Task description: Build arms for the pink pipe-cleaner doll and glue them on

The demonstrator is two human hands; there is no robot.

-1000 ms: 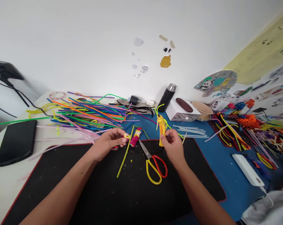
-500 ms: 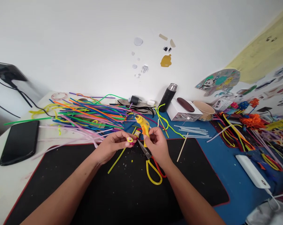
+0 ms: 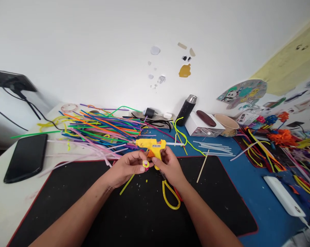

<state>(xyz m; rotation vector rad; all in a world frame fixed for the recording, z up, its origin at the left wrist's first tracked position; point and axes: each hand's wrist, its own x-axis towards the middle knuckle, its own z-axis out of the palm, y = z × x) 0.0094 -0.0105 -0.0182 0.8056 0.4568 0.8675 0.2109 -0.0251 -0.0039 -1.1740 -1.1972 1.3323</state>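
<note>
My right hand [image 3: 171, 164] is closed round the handle of a yellow hot glue gun [image 3: 151, 144], its nozzle pointing left and a clear glue stick [image 3: 176, 144] sticking out of its back. Between thumb and fingers of my left hand [image 3: 129, 164] is a small yellow and pink pipe cleaner piece [image 3: 145, 164], just below the gun's body. Scissors with yellow and red handles [image 3: 170, 195] lie on the black mat [image 3: 134, 219] under my right hand, their blades mostly hidden. Left of them a yellow-green pipe cleaner [image 3: 127, 184] shows partly on the mat.
A heap of coloured pipe cleaners [image 3: 103, 125] spreads behind my left hand. Loose glue sticks [image 3: 216, 147] and a thin wooden stick [image 3: 202, 166] lie to the right. Behind stand a black flask [image 3: 187, 111], a white box [image 3: 202, 125] and a bowl [image 3: 226, 125]. A black phone-like slab [image 3: 26, 157] lies left.
The glue gun has swung from upright and facing away to level, with its nozzle now to the left. My left hand still holds the small piece. The view has shifted slightly.
</note>
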